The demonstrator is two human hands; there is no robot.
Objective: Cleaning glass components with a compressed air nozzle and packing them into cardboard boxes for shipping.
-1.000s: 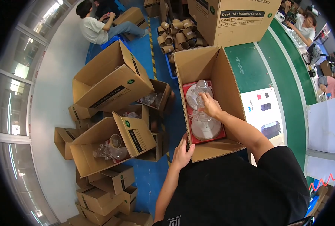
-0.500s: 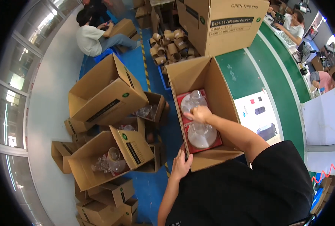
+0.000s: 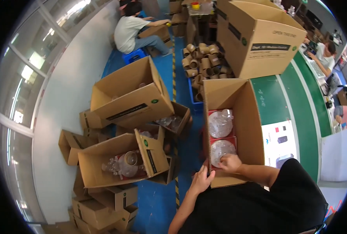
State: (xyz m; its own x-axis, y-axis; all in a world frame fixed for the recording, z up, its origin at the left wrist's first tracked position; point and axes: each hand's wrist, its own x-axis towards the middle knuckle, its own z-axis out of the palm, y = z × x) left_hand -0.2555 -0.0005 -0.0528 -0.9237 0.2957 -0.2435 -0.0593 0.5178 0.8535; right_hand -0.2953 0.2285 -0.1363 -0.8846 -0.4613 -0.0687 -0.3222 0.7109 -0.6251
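The near clear figurine (image 3: 222, 150) on its round white base sits in a red tray (image 3: 235, 142) inside an open carton (image 3: 251, 128), at the table's (image 3: 275, 93) left edge. It looks light, stiff, smooth and probably brittle; the base seems a safer hold than the thin upper parts. The right hand (image 3: 231, 163) curls at it, fingertips hidden, so I cannot tell whether it grips. The left hand (image 3: 200, 180) touches the carton's near-left corner, its grip unclear. Beyond are cardboard tubes (image 3: 207, 62) and blue floor (image 3: 154, 199) with more cartons (image 3: 93, 167).
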